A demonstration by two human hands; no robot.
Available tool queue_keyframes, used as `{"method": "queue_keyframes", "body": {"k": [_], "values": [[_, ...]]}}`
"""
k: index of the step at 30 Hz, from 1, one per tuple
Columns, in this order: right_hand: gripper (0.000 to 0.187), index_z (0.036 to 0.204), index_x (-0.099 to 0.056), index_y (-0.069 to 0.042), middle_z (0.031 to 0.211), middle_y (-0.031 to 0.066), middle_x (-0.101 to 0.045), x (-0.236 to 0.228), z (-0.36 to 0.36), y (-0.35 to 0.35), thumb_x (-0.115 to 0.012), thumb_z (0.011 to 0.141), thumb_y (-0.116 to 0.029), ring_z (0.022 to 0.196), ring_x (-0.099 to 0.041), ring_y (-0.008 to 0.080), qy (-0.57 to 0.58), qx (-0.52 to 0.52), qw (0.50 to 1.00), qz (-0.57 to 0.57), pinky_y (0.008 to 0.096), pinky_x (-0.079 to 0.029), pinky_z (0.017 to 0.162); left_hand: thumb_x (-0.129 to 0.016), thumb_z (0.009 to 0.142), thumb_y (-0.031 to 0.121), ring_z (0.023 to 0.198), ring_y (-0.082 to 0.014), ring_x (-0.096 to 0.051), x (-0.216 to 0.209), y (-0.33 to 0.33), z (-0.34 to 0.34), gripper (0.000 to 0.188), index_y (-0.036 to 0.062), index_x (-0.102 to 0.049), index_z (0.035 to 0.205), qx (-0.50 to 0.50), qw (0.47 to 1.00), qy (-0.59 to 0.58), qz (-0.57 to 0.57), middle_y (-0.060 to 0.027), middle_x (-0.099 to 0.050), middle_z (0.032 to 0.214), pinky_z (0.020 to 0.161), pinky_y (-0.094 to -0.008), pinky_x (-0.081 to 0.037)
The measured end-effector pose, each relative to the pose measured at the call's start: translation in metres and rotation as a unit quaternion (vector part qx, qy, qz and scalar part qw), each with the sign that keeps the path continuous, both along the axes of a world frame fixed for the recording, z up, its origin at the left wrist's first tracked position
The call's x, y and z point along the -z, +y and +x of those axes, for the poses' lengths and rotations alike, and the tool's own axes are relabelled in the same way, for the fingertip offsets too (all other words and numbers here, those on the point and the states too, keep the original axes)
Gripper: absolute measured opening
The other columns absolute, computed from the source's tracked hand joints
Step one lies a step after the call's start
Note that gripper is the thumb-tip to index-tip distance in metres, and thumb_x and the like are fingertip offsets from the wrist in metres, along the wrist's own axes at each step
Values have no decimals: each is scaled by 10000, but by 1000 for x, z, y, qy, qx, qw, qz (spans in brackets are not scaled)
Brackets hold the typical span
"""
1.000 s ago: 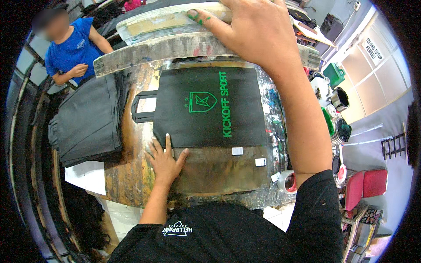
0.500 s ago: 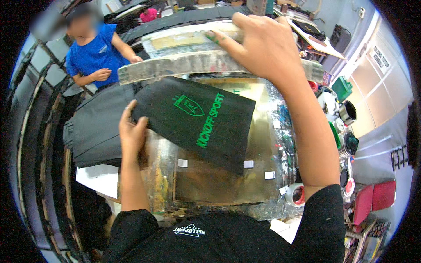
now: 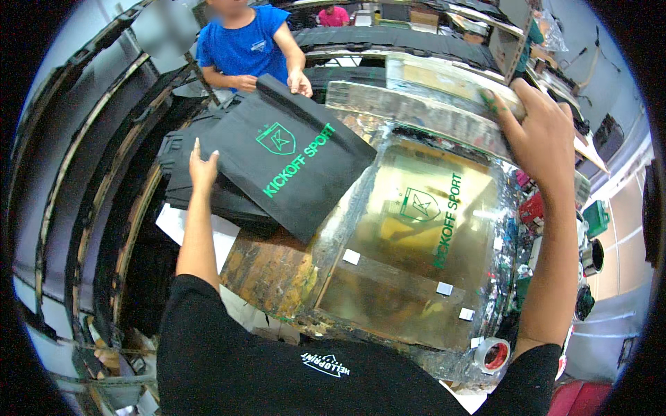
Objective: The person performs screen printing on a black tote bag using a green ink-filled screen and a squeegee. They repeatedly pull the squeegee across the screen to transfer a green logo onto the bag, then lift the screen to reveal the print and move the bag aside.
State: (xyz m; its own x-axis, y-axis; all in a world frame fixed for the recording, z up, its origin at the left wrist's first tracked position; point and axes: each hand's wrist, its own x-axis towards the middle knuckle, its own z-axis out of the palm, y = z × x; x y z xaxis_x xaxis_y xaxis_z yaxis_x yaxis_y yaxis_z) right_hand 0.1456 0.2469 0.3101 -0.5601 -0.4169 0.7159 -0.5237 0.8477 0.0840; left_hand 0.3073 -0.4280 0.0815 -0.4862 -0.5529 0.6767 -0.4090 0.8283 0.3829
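Observation:
My left hand (image 3: 202, 166) grips the near edge of a black fabric bag (image 3: 291, 163) with a green printed crest and lettering, held out to the left over a stack of black bags (image 3: 187, 177). A person in a blue shirt (image 3: 246, 41) holds the bag's far edge with one hand (image 3: 300, 83). My right hand (image 3: 538, 128) grips the raised, paint-smeared screen-printing frame (image 3: 416, 104). Below it lies the shiny printing board (image 3: 388, 277), with a faint green ghost of the print and small white tape squares.
A roll of tape (image 3: 494, 355) sits at the board's near right corner. Cups and containers (image 3: 593, 253) crowd the right side. White paper (image 3: 173, 225) lies under the bag stack. Long dark curved tables (image 3: 90, 208) run along the left.
The printed bag has come off the board and moved left toward the stack, my left hand going with it. The other person has taken its far edge. My right hand stays on the raised frame.

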Motion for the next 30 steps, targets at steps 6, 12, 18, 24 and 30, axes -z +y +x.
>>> {"method": "queue_keyframes", "body": {"k": [6,12,18,24,30], "values": [[539,1126,-702,-20,1019,224,-737,1,7,3,-611,1013,-539,995,-679,411,-29,29,999,15,488,-446,921,-734,994,243,1378,-426,-561,25,96,17,484,18,-634,1410,99,994,-42,-17,-235,-614,1456,1138,-480,-462],[481,1050,-674,-42,956,231,-720,-1,0,4,-613,1014,-518,946,-665,435,-4,16,1000,6,482,-440,880,-754,977,278,1306,-356,-644,1,111,17,514,6,-646,1400,255,919,-265,-140,-201,-669,1420,1098,-435,-524],[510,999,-658,-23,935,236,-706,-3,2,3,-608,1017,-530,928,-657,447,-25,13,1000,4,495,-436,860,-630,984,179,1044,-344,-746,27,99,-27,331,-8,-676,1254,287,799,-457,-264,-177,-734,1196,904,-435,-614],[527,1073,-706,-37,980,207,-735,-1,10,2,-606,1018,-552,962,-679,418,-26,19,999,16,497,-448,891,-622,929,147,932,-294,-759,27,110,-43,107,67,-672,981,276,761,-459,-366,-122,-738,962,783,-415,-613],[507,1124,-728,-43,1003,189,-751,5,12,3,-639,1000,-527,999,-696,382,0,5,1000,4,496,-457,911,-659,936,181,1053,-316,-729,3,111,-47,124,77,-656,1004,263,829,-386,-309,-140,-727,1115,900,-440,-591]]}}
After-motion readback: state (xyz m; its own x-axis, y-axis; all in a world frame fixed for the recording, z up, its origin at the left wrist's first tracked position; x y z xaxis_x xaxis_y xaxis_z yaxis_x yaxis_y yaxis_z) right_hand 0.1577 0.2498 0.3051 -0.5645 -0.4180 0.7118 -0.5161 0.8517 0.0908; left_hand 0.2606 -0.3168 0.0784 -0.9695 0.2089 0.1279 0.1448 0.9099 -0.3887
